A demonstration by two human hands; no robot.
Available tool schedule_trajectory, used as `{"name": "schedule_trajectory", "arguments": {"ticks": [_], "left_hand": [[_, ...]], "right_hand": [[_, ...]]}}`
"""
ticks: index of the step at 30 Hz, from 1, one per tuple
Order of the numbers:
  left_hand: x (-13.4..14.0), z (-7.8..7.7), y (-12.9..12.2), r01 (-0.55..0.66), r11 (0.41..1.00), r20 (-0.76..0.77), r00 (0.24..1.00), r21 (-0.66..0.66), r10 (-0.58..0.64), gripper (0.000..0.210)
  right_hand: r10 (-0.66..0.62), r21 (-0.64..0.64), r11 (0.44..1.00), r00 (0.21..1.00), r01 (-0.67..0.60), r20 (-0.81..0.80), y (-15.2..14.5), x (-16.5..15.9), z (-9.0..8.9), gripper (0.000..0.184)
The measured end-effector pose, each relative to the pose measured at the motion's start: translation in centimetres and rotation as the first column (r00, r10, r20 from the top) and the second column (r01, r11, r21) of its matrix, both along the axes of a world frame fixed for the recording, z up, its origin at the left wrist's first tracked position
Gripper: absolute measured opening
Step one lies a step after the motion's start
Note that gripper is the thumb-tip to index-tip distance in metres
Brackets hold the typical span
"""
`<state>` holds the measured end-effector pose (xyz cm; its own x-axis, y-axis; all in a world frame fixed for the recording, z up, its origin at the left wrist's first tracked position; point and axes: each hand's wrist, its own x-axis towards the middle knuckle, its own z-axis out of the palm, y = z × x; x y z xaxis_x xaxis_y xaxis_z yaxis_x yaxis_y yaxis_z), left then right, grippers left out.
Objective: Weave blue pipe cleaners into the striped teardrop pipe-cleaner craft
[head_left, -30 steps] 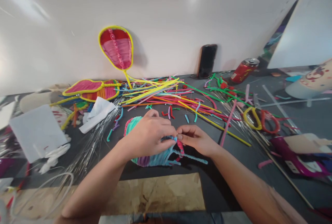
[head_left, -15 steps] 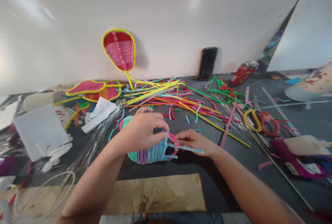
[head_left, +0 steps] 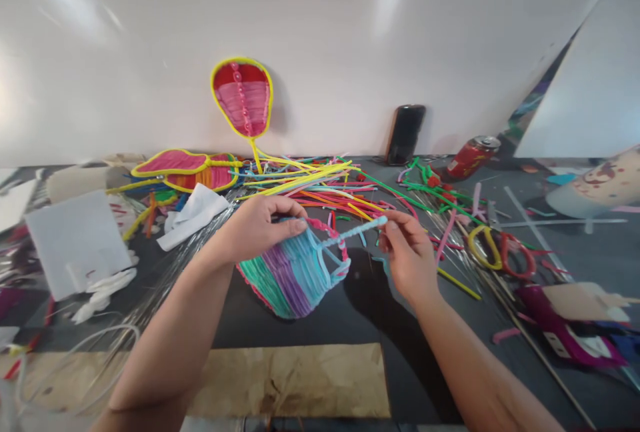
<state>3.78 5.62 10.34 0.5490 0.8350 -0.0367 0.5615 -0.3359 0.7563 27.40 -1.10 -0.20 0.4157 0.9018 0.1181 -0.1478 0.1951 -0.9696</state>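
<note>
My left hand (head_left: 265,225) is closed on the upper edge of a wound pipe-cleaner piece (head_left: 293,275), striped green, purple and light blue with a pink twisted rim. Between the thumb and fingers of my right hand (head_left: 410,252) is the free end of a light blue pipe cleaner (head_left: 357,229). It stretches from the open, unwound end of the piece, passing the pink rim. The piece is tilted above the dark table, its striped face toward me.
A heap of loose coloured pipe cleaners (head_left: 310,185) lies behind my hands. A pink, yellow-edged petal shape (head_left: 245,99) stands against the white board. To the right are a phone (head_left: 406,133), a red can (head_left: 473,157) and scissors (head_left: 517,255); at left, white paper (head_left: 77,242).
My right hand has moved up and right, drawing the light blue pipe cleaner out from the rim. The striped piece has turned, showing more of its face.
</note>
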Motion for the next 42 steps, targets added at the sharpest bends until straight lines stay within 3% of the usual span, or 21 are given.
{"name": "schedule_trajectory", "arguments": {"ticks": [4,8,10,12,15,16,19,21,24,27,32,36,42], "left_hand": [[-0.2,-0.7,0.8,-0.032,0.993,0.172,0.984,-0.115,0.052,0.027],[1.2,-1.2,0.5,-0.007,0.998,0.079,0.997,-0.062,0.012,0.019],[1.9,-1.5,0.3,-0.013,0.999,0.052,0.999,-0.040,0.015,0.018],[2.4,-2.0,0.2,-0.025,0.999,0.054,0.998,-0.036,0.027,0.018],[2.5,-2.6,0.5,-0.034,0.996,0.117,0.992,-0.076,0.043,0.021],[2.5,-2.7,0.6,-0.032,0.995,0.136,0.990,-0.090,0.044,0.021],[2.4,-2.8,0.7,-0.013,0.995,0.156,0.987,-0.102,0.029,0.022],[2.6,-2.8,0.5,-0.005,0.996,0.147,0.989,-0.089,0.018,0.022],[3.1,-3.1,0.1,0.005,0.999,0.107,0.994,-0.033,-0.002,0.020],[3.8,-3.7,-0.5,0.015,1.000,0.070,0.997,0.015,-0.016,0.020],[4.7,-4.4,-1.5,0.003,1.000,0.028,1.000,0.014,-0.004,0.020],[5.1,-4.3,-2.2,0.036,0.999,0.049,0.998,0.034,-0.037,0.016],[5.1,-4.2,-2.3,0.047,0.997,0.049,0.998,0.054,-0.049,0.015]], "right_hand": [[-0.066,0.096,0.993,0.998,0.066,-0.005,-0.4,-0.1,0.5,0.014],[-0.080,0.234,0.972,0.974,0.029,0.210,-1.6,-0.6,1.4,0.007],[-0.116,0.335,0.941,0.897,-0.038,0.428,-2.2,-0.9,1.9,0.007],[-0.158,0.398,0.908,0.771,-0.133,0.617,-2.7,-1.1,2.4,0.010],[-0.195,0.401,0.896,0.639,-0.194,0.744,-3.0,-1.4,2.7,0.016],[-0.193,0.393,0.901,0.639,-0.187,0.745,-3.0,-1.4,2.6,0.016],[-0.174,0.371,0.922,0.739,-0.109,0.651,-2.8,-1.3,2.3,0.019],[-0.213,0.379,0.923,0.747,-0.057,0.630,-2.7,-1.1,2.1,0.020],[-0.286,0.398,0.913,0.562,-0.086,0.776,-2.7,-1.0,2.2,0.018],[-0.262,0.334,0.929,0.352,-0.161,0.899,-2.8,-1.4,2.4,0.017],[-0.160,0.185,0.973,0.176,-0.138,0.971,-3.0,-2.1,2.4,0.018],[-0.100,0.116,0.988,0.147,-0.102,0.984,-3.4,-2.4,2.3,0.027],[-0.061,0.100,0.985,0.260,-0.143,0.964,-3.5,-2.7,2.0,0.024]]}}
